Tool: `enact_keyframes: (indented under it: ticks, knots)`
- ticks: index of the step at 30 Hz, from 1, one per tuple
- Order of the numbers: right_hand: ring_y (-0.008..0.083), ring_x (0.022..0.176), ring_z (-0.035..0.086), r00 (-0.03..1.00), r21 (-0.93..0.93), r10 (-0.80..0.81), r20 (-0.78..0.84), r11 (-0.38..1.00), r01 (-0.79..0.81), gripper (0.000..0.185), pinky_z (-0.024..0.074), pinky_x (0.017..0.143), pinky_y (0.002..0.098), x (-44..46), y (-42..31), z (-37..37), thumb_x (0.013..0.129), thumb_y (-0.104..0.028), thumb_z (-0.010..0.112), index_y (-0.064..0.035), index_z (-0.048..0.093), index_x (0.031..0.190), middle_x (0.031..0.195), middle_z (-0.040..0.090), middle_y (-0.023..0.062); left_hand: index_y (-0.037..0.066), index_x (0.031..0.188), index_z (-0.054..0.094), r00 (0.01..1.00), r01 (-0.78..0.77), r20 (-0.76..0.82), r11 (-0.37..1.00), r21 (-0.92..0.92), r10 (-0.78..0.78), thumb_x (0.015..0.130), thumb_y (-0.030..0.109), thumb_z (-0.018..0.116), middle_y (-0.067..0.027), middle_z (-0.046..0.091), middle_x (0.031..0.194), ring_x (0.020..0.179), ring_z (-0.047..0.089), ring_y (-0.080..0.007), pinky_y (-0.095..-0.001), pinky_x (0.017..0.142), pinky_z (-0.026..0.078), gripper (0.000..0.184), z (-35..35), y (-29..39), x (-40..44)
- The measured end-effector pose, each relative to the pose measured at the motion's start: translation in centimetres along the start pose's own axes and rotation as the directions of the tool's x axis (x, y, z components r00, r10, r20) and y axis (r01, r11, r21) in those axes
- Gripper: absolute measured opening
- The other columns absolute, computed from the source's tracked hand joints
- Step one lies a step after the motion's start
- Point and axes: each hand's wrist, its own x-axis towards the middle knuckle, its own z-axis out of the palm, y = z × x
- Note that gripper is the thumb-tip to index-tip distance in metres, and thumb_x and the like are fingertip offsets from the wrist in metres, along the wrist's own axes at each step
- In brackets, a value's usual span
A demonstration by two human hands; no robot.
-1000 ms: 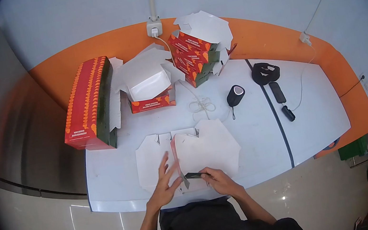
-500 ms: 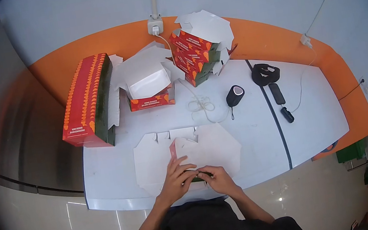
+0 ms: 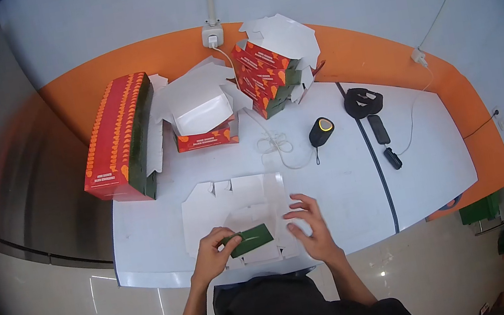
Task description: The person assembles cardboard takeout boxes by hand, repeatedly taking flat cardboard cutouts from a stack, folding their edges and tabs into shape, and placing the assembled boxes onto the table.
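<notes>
Near the table's front edge lies a white unfolded carton (image 3: 208, 214), its inner side up, with its right part blurred. My left hand (image 3: 212, 254) pinches the left end of a green panel (image 3: 252, 240) that is tilted above the carton. Whether this panel is joined to the carton, I cannot tell. My right hand (image 3: 313, 229) is raised at the carton's right edge, fingers spread, touching nothing that I can make out.
A long row of nested red boxes (image 3: 112, 140) stands at the back left. Beside it are an open white box (image 3: 203, 114) and a stack of red boxes (image 3: 262, 76). A black speaker (image 3: 321, 131), black tape roll (image 3: 363, 101) and phone (image 3: 379, 129) lie rightward.
My hands have moved apart, the right one opening and shifting right. The green panel now shows in my left hand. The carton's right part has changed shape, and the speaker's ring glows yellow.
</notes>
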Motion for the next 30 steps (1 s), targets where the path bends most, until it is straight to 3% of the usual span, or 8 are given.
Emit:
enact_keyframes:
  ticks: [2,5,10,16,19,21,25,30]
  knots:
    - [0.0390,0.147,0.036,0.979,-0.114,0.033,0.200,0.993,-0.010,0.029,0.0392,0.116,0.0498,0.6,-0.7,0.5,0.097,-0.014,0.073,-0.0125,0.072,0.126,0.164,0.026,0.0223,-0.002,0.100,0.075,0.999,-0.004,0.043,1.000,0.021,0.003,0.095,0.011,0.076,-0.0107,0.071,0.096,0.091,0.064,-0.0199,-0.0324,0.080,0.052,0.015,0.1,0.5,-0.3]
    - [0.0421,0.150,0.034,0.969,-0.258,-0.048,0.242,0.960,0.112,0.028,0.0374,0.118,0.0510,0.8,-0.7,2.0,0.096,-0.016,0.075,-0.0127,0.073,0.124,0.163,0.028,0.0236,-0.002,0.101,0.074,0.994,-0.078,0.089,0.988,0.132,0.066,0.096,0.009,0.076,-0.0108,0.069,0.099,0.092,0.065,-0.0185,-0.0316,0.080,0.053,0.013,0.7,1.3,-0.6]
    - [0.0442,0.147,0.039,0.982,-0.152,-0.017,-0.187,0.988,-0.012,0.024,0.0363,0.119,0.0510,0.5,0.9,3.7,0.091,-0.010,0.080,-0.0082,0.075,0.114,0.159,0.035,0.0248,-0.002,0.100,0.075,0.998,-0.043,0.061,0.981,0.191,0.032,0.093,0.009,0.078,-0.0105,0.069,0.095,0.089,0.065,-0.0200,-0.0337,0.079,0.053,0.013,0.9,2.8,-0.8]
    - [0.0431,0.146,0.041,0.984,-0.061,-0.145,0.105,0.986,0.152,0.019,0.0405,0.117,0.0494,0.4,0.5,4.4,0.088,-0.003,0.079,-0.0066,0.078,0.106,0.159,0.036,0.0233,0.000,0.096,0.074,0.978,-0.201,0.101,0.958,0.205,0.183,0.093,0.012,0.078,-0.0109,0.069,0.090,0.087,0.063,-0.0269,-0.0364,0.075,0.050,0.013,2.1,4.2,0.1]
    - [0.0380,0.140,0.050,0.974,-0.172,-0.222,0.037,0.959,0.225,0.015,0.0445,0.113,0.0443,0.2,0.1,4.0,0.090,-0.001,0.077,-0.0048,0.078,0.105,0.157,0.037,0.0220,0.001,0.097,0.075,0.986,-0.147,0.109,0.970,0.195,0.127,0.094,0.013,0.077,-0.0116,0.068,0.087,0.085,0.063,-0.0277,-0.0367,0.074,0.050,0.014,2.4,4.4,0.3]
    - [0.0381,0.140,0.048,0.972,-0.119,-0.076,-0.222,0.992,0.050,0.013,0.0426,0.114,0.0447,-1.1,0.9,5.3,0.092,-0.003,0.076,-0.0044,0.077,0.106,0.152,0.041,0.0250,-0.001,0.096,0.074,0.991,-0.116,0.087,0.972,0.202,0.101,0.093,0.011,0.077,-0.0122,0.068,0.087,0.083,0.063,-0.0263,-0.0366,0.074,0.050,0.013,2.9,4.6,0.2]
    - [0.0377,0.137,0.050,0.780,0.132,0.252,-0.573,0.967,-0.216,0.008,0.0429,0.112,0.0435,-0.3,0.7,5.3,0.095,-0.004,0.073,-0.0036,0.075,0.103,0.147,0.041,0.0272,-0.002,0.094,0.073,1.000,0.015,-0.013,0.985,0.171,-0.013,0.094,0.010,0.076,-0.0128,0.067,0.084,0.080,0.063,-0.0261,-0.0366,0.072,0.049,0.013,5.1,5.7,-0.4]
    - [0.0389,0.140,0.046,0.901,-0.130,-0.022,-0.433,0.991,-0.038,0.007,0.0395,0.115,0.0464,-0.8,1.4,5.0,0.095,-0.005,0.074,-0.0046,0.076,0.102,0.151,0.039,0.0253,-0.003,0.094,0.073,0.995,-0.056,-0.061,0.966,0.254,0.073,0.095,0.012,0.073,-0.0143,0.066,0.083,0.082,0.062,-0.0314,-0.0421,0.072,0.049,0.015,6.8,5.2,-0.6]
